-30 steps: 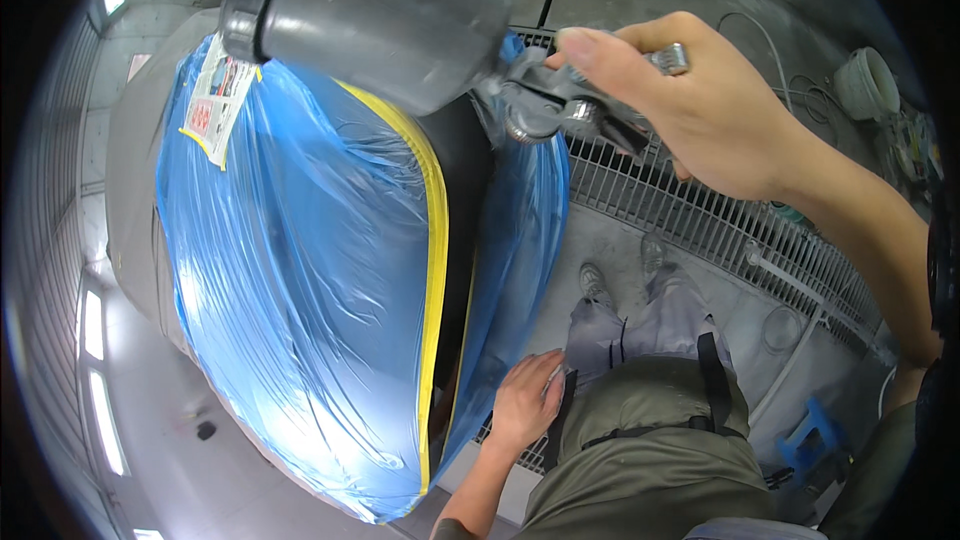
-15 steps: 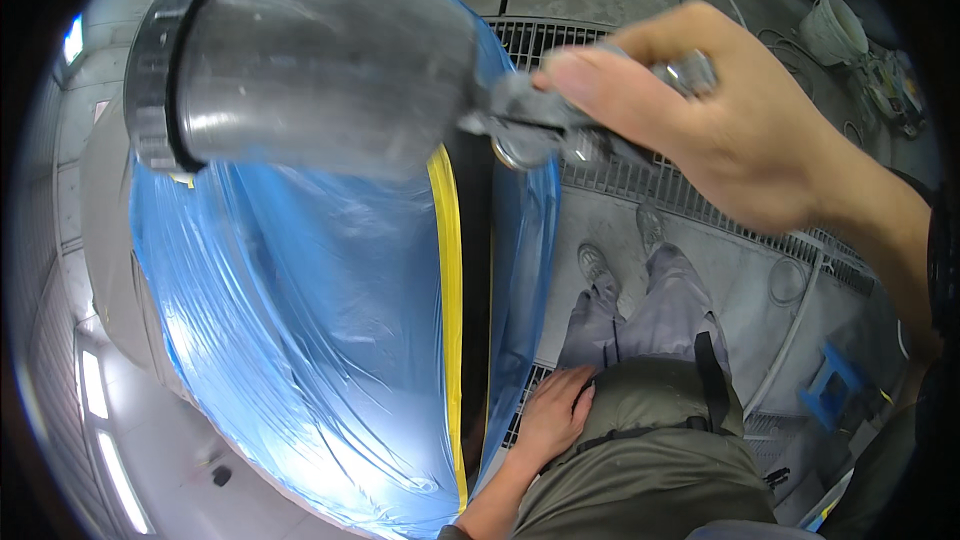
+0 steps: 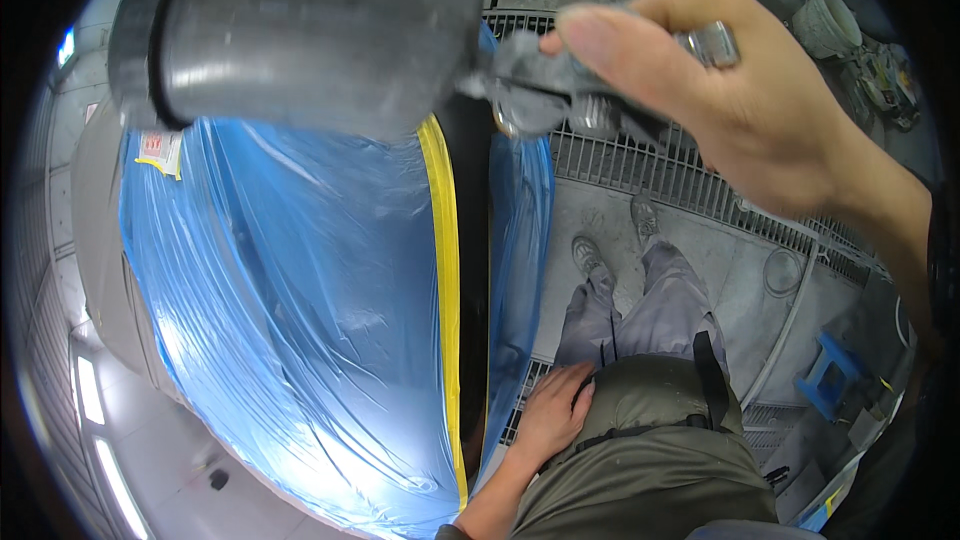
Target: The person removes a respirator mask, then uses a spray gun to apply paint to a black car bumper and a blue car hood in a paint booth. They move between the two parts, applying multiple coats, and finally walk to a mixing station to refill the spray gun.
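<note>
A spray gun (image 3: pixel 535 90) with a large dark cup (image 3: pixel 320 35) is gripped in my right hand (image 3: pixel 735 90), high in the view. Its cup points left, and motion blurs its details. Below the cup, blue plastic sheeting (image 3: pixel 320 270) covers a big rounded form. Yellow masking tape (image 3: pixel 447 290) edges the sheeting along a dark uncovered strip (image 3: pixel 475 320). The gun hangs over the strip's far end; whether it touches anything is hard to see. My left hand (image 3: pixel 562 408) lies against my waist, fingers stretched out, holding nothing.
Floor grating (image 3: pixel 640 165) runs behind my feet. At the far right stand a whitish bucket (image 3: pixel 828 22) and a cluttered heap (image 3: pixel 890 85). A blue stool-like object (image 3: pixel 832 375) and a pale hose (image 3: pixel 785 325) are on the right. A grey cover (image 3: pixel 100 210) borders the sheeting's left side.
The spray gun and my right hand have shifted slightly farther away, the cup also leftward. A taped paper label on the sheeting now shows below the cup. My left hand stays put.
</note>
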`<state>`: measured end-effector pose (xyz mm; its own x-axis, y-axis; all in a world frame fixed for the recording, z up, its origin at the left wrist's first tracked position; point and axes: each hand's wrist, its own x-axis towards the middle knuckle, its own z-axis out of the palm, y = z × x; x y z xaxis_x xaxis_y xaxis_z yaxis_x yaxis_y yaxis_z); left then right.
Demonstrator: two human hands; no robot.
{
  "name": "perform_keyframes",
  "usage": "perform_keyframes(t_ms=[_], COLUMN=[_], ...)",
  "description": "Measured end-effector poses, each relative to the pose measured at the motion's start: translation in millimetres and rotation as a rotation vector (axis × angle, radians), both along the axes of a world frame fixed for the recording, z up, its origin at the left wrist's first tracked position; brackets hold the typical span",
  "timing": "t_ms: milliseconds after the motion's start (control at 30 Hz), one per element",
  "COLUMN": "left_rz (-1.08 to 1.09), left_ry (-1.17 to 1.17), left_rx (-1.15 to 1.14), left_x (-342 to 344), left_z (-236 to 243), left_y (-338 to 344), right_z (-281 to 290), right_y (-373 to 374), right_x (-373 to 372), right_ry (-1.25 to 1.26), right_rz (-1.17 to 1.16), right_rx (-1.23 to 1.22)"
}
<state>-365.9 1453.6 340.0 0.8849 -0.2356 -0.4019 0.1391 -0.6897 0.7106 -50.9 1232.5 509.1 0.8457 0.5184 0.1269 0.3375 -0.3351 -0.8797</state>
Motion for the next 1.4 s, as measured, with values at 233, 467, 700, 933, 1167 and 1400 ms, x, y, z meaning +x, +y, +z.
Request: perform_keyframes(t_ms=[233,467,700,933,1167,1400], left_rz=[0.040,0.043,0.022,-0.150,-0.489,-0.760], left_ry=[0.026,-0.007,-0.031,-0.116,-0.272,-0.419], left_rx=[0.007,0.029,0.060,0.131,0.520,1.115], left_x=[1.5,1.1,7.0,11.9,54.8,137.8], left_z=[1.1,2.2,11.2,50.7,120.4,134.1], left_y=[-7.0,-14.1,-20.3,-11.6,26.5,39.3], right_z=[-4.7,-23.9,-50.4,-136.5,-194.8,-210.1], right_y=[-14.0,-22.0,-45.2,-77.9,-104.8,-103.3], right_x=[-1.8,16.2,2.0,-47.8,-147.1,-189.2], right_ry=[-0.006,0.002,0.206,0.519,0.659,0.714], right_rz=[0.052,-0.163,-0.104,-0.526,-0.633,-0.653], right_rx=[-0.129,-0.138,-0.081,0.321,0.350,0.432])
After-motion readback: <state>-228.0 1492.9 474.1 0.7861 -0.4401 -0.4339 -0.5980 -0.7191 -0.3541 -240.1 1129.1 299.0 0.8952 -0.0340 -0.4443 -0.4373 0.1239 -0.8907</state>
